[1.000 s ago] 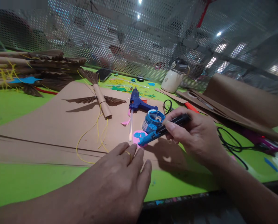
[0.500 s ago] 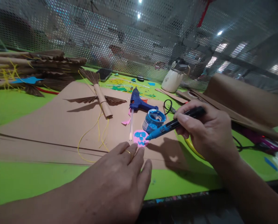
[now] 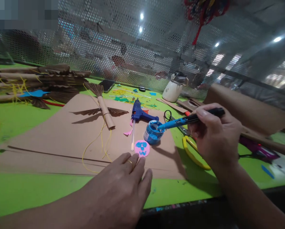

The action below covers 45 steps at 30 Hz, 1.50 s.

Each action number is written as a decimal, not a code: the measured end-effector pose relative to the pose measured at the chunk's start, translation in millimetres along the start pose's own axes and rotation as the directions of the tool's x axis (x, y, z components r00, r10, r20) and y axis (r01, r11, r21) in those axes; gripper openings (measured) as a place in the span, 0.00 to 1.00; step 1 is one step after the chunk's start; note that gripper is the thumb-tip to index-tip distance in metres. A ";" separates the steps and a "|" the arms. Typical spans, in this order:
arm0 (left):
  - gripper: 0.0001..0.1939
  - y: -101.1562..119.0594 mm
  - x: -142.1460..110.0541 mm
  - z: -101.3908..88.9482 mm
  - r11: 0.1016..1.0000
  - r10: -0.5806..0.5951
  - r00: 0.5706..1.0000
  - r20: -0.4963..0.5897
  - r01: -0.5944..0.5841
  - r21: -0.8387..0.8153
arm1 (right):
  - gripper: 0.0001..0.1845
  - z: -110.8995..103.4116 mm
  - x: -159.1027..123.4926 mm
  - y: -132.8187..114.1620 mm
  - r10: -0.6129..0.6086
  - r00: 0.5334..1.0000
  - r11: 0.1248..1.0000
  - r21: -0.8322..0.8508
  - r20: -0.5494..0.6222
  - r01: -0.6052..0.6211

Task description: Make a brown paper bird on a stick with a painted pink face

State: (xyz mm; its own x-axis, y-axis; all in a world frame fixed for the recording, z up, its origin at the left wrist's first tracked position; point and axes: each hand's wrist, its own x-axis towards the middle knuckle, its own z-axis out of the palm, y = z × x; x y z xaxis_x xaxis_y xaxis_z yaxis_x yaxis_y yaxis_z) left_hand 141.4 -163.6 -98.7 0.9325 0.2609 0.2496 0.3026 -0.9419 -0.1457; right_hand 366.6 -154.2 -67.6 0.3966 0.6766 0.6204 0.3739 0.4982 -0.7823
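My right hand [image 3: 216,136] grips a black marker pen [image 3: 195,118] with a blue, paint-smeared end. Its tip is at the mouth of a small open jar [image 3: 153,136] of blue paint. Flat on the brown paper [image 3: 61,133] lies my left hand [image 3: 125,181], fingers stretched out, fingertips at the lower edge of a round pink cutout [image 3: 146,149]. Blue marks like eyes, nose and mouth are on that cutout. Just behind the jar rests a blue glue gun [image 3: 139,114] with a clear glue stick [image 3: 132,136]. Yellow-handled scissors [image 3: 190,151] lie beside my right hand.
A rolled-paper figure with pleated wings [image 3: 106,115] and yellow string lies left of the glue gun. More such figures [image 3: 37,76] are piled at far left. Behind are a phone [image 3: 107,85], scraps and a white flask [image 3: 173,90]. A purple tool [image 3: 259,149] sits at right.
My right hand has lifted the marker pen off the pink cutout and brought its tip up to the paint jar. My left hand stays by the cutout. The camera view has shifted slightly.
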 end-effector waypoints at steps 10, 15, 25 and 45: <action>0.12 1.5 5.3 -13.2 0.998 0.046 0.989 0.142 -0.050 0.029 | 0.10 8.7 6.7 18.8 0.162 0.905 0.947 -0.320 0.393 -0.030; 0.13 -0.5 5.0 -8.1 0.999 0.050 0.992 0.116 -0.051 0.009 | 0.12 5.5 9.8 15.5 0.212 0.859 0.944 -0.325 0.465 -0.058; 0.10 -2.5 1.3 -4.6 0.997 0.050 0.996 0.080 -0.044 -0.070 | 0.21 -32.5 2.4 -11.1 0.205 0.962 0.948 -0.280 0.181 -0.150; 0.11 2.3 -4.3 -7.0 0.993 0.081 0.995 0.058 -0.086 0.076 | 0.10 40.2 -45.2 2.5 0.595 0.678 0.792 -0.456 0.431 -0.406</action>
State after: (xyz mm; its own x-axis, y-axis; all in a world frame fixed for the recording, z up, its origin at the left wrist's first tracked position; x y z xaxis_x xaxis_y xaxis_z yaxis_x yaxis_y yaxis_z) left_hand 136.7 -168.4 -93.4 0.9639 0.1955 0.1806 0.2358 -0.9419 -0.2392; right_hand 315.9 -161.8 -99.9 0.1305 0.9891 -0.0688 0.5171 -0.1271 -0.8464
